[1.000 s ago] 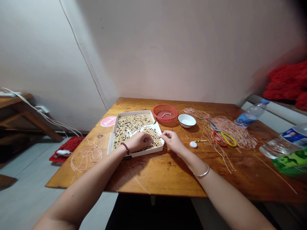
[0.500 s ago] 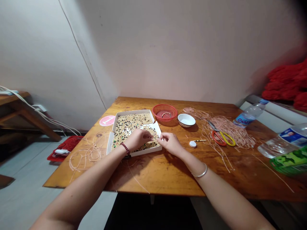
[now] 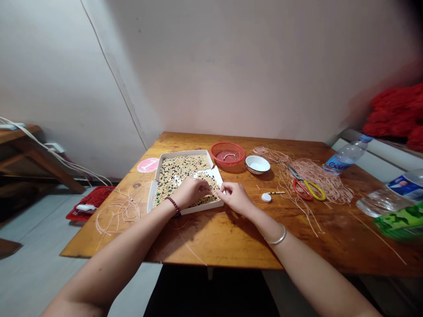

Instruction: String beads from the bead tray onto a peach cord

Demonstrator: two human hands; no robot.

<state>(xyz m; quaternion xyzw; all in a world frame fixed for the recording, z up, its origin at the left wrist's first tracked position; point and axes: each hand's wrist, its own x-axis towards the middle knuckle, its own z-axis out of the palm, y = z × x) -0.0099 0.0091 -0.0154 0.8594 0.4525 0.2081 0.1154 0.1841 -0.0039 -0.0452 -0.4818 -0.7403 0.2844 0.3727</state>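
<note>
Over the near part of a white box lid [image 3: 151, 198] full of small beads [image 3: 185, 165], my left hand [image 3: 191, 191] has its fingers drawn together. My right hand [image 3: 234, 197] is at the lid's right edge, thumb and forefinger pinched. The fingertips of both hands point at each other, a small gap apart. Whatever they pinch is too small to make out. Most beads are cream, with dark, green and white ones mixed in. A thin cord [image 3: 191, 246] lies on the table below my left hand.
Behind the lid stand a red basket [image 3: 228, 164] with a beaded strand and a white bowl [image 3: 257, 165]. On the right lie scissors [image 3: 306, 187], a heap of pink cord [image 3: 317, 176], a white cap [image 3: 266, 197] and bottles [image 3: 346, 154]. More cord [image 3: 120, 211] lies left.
Both hands stay in nearly the same place, with their fingers still pinched. The view has shifted very slightly; nothing on the table has visibly moved.
</note>
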